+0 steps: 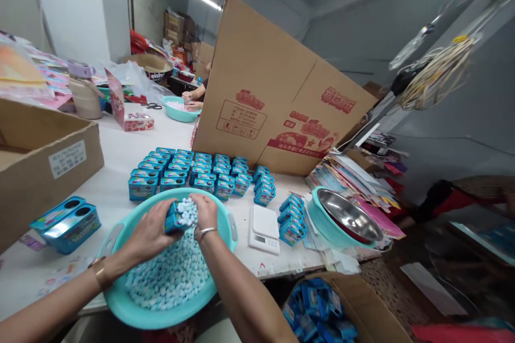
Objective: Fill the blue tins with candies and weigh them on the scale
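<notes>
A turquoise basin [120, 300] holds a heap of small pale-blue and white candies [169, 278]. Above it, my left hand [151, 229] grips a small blue box [173, 217], tilted with its mouth toward the right. Candies [187, 212] heap up at that mouth. My right hand [206, 211] is curled round them from the other side, its fingertips partly hidden. Rows of blue boxes [175, 179] stand behind the basin. Two more blue boxes [72, 228] with dark round openings or windows lie at the left.
A white digital scale [264, 222] sits right of the basin, by a row of blue boxes [292, 220]. Further right is a steel bowl [350, 214]. A large cardboard sheet [277, 80] stands behind. Below the edge, a carton [362, 305] holds blue boxes. Another person's hands [192, 101] work at a far basin.
</notes>
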`<state>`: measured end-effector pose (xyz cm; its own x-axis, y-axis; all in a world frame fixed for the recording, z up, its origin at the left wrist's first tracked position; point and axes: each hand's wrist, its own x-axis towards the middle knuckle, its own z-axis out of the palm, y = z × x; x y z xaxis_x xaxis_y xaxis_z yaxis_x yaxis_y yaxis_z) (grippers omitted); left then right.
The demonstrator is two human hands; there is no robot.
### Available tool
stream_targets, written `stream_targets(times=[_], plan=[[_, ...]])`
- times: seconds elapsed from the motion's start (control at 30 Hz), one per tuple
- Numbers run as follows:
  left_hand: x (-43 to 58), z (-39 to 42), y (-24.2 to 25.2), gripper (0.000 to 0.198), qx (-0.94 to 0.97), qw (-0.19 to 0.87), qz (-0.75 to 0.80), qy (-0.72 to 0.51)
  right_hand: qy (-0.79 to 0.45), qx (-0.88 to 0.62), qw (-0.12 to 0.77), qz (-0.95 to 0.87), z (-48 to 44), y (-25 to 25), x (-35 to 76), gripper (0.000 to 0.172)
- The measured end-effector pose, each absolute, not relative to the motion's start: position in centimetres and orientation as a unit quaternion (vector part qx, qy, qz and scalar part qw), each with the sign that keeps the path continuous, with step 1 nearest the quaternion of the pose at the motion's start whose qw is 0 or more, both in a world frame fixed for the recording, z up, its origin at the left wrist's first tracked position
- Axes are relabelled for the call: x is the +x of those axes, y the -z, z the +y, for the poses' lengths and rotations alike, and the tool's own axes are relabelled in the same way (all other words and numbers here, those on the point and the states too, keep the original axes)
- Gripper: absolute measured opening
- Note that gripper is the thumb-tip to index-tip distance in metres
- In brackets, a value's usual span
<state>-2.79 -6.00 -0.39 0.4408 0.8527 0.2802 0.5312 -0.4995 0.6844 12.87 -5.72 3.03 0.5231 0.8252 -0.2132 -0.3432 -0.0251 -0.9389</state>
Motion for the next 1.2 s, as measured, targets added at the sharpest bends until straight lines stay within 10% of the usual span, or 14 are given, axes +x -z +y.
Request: stream_targets(times=[0.83,1.2], plan=[[-3.8,-4.4,1.0,0.070,0.793,0.377,0.391,-0.275,-0.447,-0.568,0.647,-0.242,-6.2,-1.9,12.6,0.004],[-5.5,-4.5,-0.7,0.080,0.840,0.345,0.358,-0.219,-0.443,-0.651,0.506,-0.352,-8.6,-3.2,12.8,0.034]])
